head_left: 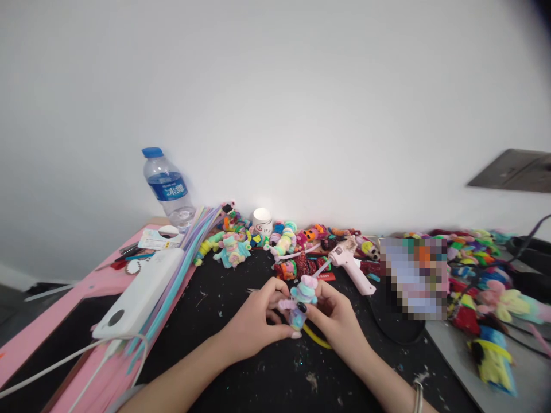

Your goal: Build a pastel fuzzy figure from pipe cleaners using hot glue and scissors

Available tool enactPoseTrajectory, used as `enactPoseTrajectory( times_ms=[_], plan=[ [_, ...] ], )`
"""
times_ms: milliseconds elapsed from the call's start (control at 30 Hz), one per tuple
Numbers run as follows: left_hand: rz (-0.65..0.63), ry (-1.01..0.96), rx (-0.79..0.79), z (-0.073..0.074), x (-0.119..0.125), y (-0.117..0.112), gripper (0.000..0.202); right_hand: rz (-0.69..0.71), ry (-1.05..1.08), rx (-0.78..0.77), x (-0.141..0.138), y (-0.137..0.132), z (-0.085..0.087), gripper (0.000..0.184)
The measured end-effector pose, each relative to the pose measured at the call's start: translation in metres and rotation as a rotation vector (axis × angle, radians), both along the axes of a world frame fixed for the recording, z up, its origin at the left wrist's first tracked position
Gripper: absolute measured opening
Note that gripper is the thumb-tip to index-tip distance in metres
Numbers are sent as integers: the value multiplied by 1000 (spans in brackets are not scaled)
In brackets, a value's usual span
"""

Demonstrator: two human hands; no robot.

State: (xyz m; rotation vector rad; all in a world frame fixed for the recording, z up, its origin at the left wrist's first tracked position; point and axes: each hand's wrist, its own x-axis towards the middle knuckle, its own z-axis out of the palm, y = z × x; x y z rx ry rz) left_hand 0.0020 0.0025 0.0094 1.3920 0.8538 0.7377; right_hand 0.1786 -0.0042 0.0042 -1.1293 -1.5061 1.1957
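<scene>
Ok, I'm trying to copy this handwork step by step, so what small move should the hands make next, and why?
Probably have the right hand press gently with its thumb on the pipe-cleaner figure while the left hand steadies it: both hands hold it, that thumb lies against it, and the glue gun lies beyond them, out of either grip.

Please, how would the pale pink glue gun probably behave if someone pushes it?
The glue gun is probably stiff, since its body looks like hard plastic. Its angled handle should make rolling unlikely. The black cord near it might drag.
</scene>
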Motion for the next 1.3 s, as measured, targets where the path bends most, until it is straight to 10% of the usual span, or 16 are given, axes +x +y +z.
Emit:
enactPoseTrajectory(
  times_ms=[533,1067,1300],
  plan=[
    [632,288,248,-10,-37,41,22,-338,-163,222,16,9,-6,22],
    [499,-54,60,-6,-23,35,29,-151,-1050,727,-14,49,16,28],
    [490,-111,61,-11,-24,36,27,-208,-840,619,-23,70,22,13]
  ],
)
